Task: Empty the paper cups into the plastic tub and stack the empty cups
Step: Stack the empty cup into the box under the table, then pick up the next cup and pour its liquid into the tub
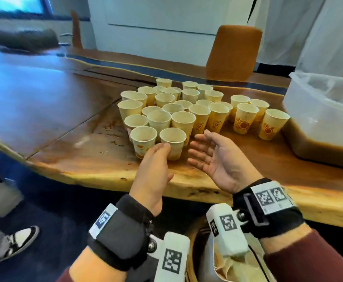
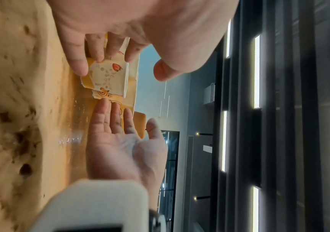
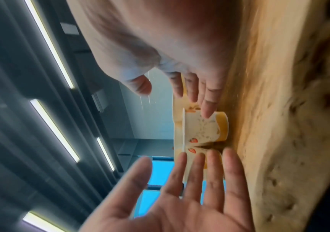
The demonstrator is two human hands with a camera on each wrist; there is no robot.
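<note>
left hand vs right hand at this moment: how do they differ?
The left hand touches the nearest cream paper cup with its fingertips, back of the hand up; the right hand touches no cup, palm turned inward and up. The left hand's fingers bend slightly toward the cup; the right hand's are spread. Both wear black wrist straps.

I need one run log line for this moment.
left hand: touching front cup | right hand: open, beside it | tub: right

Dozens of upright patterned paper cups (image 1: 167, 106) crowd the table's near edge; a translucent plastic tub (image 1: 325, 119) of brown liquid stands at right.
</note>
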